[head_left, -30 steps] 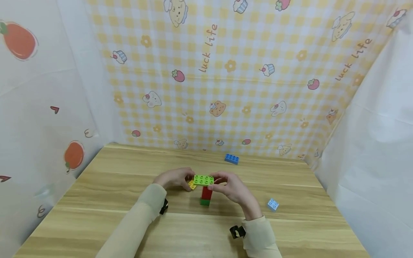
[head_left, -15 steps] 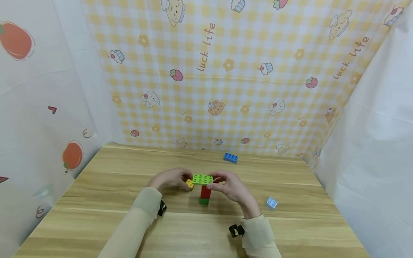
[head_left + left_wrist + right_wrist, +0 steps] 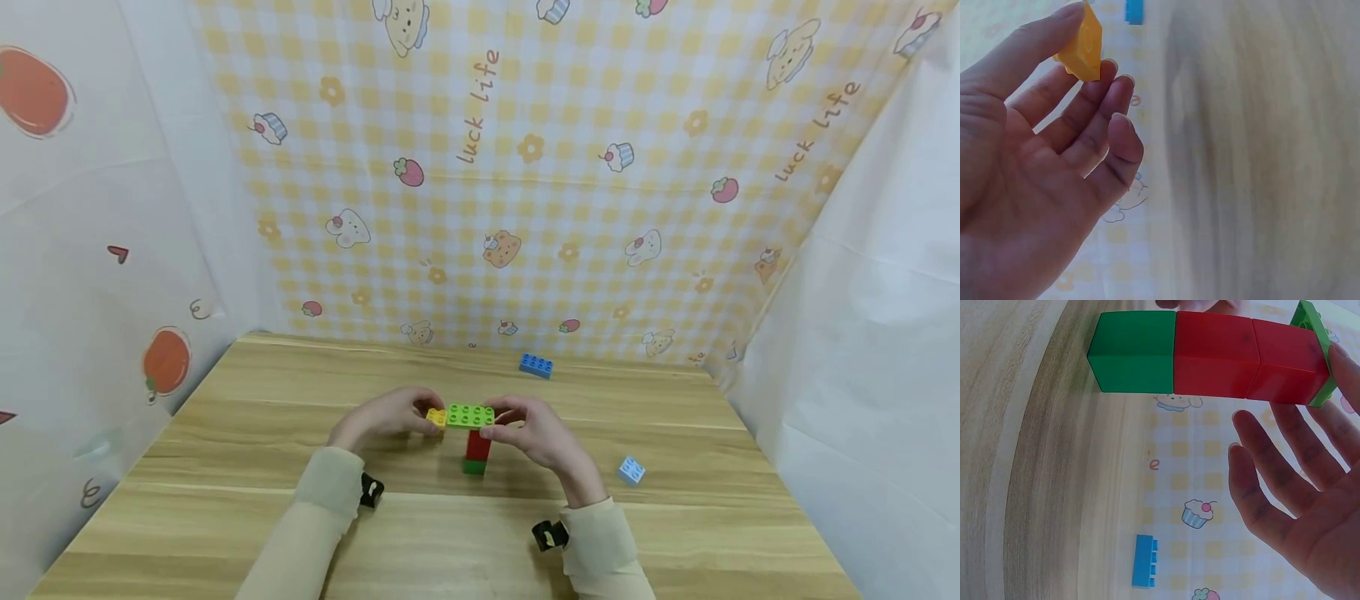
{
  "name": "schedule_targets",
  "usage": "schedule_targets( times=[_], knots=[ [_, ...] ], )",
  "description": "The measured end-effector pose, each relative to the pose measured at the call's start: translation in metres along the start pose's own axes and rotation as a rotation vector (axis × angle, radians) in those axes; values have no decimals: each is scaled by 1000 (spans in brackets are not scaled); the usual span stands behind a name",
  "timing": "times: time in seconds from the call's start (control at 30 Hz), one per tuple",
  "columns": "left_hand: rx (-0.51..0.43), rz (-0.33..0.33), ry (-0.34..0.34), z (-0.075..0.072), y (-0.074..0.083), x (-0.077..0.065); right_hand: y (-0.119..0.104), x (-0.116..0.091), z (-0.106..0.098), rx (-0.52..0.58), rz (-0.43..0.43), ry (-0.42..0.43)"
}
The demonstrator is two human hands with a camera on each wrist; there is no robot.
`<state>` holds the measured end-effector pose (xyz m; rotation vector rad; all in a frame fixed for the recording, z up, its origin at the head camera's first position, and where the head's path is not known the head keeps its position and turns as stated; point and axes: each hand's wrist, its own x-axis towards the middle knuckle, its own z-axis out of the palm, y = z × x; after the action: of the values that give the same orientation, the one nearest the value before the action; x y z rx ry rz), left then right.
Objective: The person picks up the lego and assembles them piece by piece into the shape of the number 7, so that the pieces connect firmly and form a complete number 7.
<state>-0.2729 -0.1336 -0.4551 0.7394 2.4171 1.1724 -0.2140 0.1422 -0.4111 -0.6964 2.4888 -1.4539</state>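
Observation:
My left hand [image 3: 390, 412] pinches a small yellow toy brick [image 3: 436, 417] between thumb and fingers; the left wrist view shows the yellow brick [image 3: 1085, 47] off the table, fingertips around it. To its right, a flat lime-green plate brick [image 3: 469, 415] lies across the top of an upright stack, reaching out to the left. Under it are two red bricks [image 3: 1216, 355] and a dark green brick [image 3: 1135, 353] at the bottom. My right hand [image 3: 540, 437] holds the lime-green plate's right end between thumb and fingers. Whether yellow and lime-green touch, I cannot tell.
A blue brick [image 3: 536, 366] lies near the table's back edge. One light-blue brick [image 3: 632, 471] sits to the right of my right hand. Behind the wooden table [image 3: 420, 542] hangs a checked cloth [image 3: 450, 208], with white sheets at both sides.
My left hand has lifted the yellow brick and shifted it slightly left, from partly behind the lime-green plate to beside its left end. The right hand and the stack stay nearly still.

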Motion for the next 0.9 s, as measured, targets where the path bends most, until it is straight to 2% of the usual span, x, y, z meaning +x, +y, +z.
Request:
schedule_targets(
  times=[0.2, 0.53, 0.73, 0.9],
  knots=[
    [-36, 23, 28, 0, 6, -11, 0, 0, -1, -6, 2, 3],
    [-86, 63, 133, -1, 20, -30, 0, 4, 3, -11, -15, -6],
    [-141, 117, 111, 0, 29, -33, 1, 3, 2, -15, -11, -3],
    [-187, 133, 91, 2, 37, -34, 2, 3, -1, -9, -5, -4]
  ],
)
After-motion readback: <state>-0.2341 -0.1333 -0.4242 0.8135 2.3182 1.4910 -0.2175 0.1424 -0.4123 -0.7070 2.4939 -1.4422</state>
